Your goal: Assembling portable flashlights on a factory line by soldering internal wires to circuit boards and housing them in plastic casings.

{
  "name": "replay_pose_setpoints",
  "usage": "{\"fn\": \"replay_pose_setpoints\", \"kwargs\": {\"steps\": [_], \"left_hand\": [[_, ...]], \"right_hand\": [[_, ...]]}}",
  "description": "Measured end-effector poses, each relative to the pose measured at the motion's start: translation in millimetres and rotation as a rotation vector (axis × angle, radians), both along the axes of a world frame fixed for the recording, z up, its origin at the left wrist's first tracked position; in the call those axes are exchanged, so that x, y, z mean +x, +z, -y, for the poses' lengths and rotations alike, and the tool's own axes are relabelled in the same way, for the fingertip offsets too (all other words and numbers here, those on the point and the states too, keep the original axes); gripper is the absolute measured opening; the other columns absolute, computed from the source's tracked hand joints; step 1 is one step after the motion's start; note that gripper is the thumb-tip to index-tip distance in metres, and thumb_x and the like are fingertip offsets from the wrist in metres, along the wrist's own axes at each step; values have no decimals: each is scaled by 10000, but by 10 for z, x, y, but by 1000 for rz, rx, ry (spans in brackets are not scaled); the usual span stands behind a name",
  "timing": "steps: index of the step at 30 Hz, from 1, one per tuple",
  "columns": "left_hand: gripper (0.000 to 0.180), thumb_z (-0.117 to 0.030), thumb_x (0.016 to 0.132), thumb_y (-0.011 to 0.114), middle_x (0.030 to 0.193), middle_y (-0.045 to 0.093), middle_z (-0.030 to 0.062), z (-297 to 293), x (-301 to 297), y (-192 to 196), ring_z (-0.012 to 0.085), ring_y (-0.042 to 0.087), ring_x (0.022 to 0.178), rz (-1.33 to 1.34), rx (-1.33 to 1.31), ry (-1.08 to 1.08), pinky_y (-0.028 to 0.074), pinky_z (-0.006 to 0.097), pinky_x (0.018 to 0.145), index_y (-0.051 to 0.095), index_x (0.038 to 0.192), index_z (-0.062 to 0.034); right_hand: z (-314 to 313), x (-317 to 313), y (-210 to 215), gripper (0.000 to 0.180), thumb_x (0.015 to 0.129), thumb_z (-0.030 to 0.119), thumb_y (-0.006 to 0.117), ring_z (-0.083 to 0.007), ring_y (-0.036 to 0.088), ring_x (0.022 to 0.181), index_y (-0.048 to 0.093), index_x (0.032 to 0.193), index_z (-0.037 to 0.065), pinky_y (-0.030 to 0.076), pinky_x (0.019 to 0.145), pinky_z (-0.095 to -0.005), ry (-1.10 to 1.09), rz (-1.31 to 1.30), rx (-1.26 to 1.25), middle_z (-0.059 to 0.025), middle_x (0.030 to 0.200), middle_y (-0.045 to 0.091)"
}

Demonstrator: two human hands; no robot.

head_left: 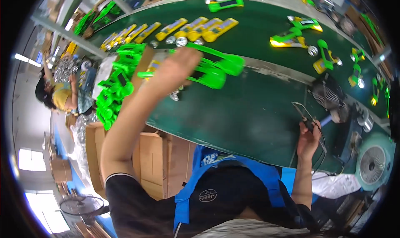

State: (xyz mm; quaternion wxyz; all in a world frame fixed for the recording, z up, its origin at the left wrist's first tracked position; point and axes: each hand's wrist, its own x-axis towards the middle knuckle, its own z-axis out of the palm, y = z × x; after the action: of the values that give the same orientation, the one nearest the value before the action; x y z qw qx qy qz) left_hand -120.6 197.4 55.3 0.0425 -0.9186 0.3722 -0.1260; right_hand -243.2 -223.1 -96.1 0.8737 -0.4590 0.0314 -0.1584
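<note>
My left hand (181,65), smeared by motion, is over the far left part of the green bench. It is closed around the narrow ends of bright green plastic housings (214,76) with rounded wide ends, which stick out to its right. Small shiny metal pieces (174,95) lie just below that hand. At the right side of the bench my right hand (309,140) grips a dark-handled tool (308,124) with a thin bent metal frame at its far end. A dark cable trails down from the tool.
Yellow strips with round silver parts (203,28) line the green belt (258,19) beyond the bench. A heap of green housings (118,81) lies left, above an open cardboard box (152,158). A small black fan (327,92) and a pale-green fan (375,163) stand right. Another person (62,94) works far left.
</note>
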Motion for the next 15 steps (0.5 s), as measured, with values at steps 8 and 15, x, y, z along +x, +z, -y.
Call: {"fn": "replay_pose_setpoints", "kwargs": {"steps": [8, 15], "left_hand": [[703, -134, 613, 801, 1139, 527, 134, 1829, 287, -1002, 295, 532, 1025, -237, -154, -147, 510, 366, 849, 491, 1234, -23], [683, -200, 709, 721, 1377, 428, 125, 2006, 39, -962, 298, 490, 1141, 28, -197, -151, 515, 390, 848, 493, 1350, -145]], "right_hand": [[518, -259, 36, 298, 904, 278, 610, -170, 542, 703, 494, 1002, 21, 440, 635, -277, -38, -33, -108, -99, 814, 554], [665, -337, -60, 319, 918, 302, 587, -181, 538, 706, 479, 1029, 22, 453, 723, -334, -98, -35, -81, -107, 771, 553]]}}
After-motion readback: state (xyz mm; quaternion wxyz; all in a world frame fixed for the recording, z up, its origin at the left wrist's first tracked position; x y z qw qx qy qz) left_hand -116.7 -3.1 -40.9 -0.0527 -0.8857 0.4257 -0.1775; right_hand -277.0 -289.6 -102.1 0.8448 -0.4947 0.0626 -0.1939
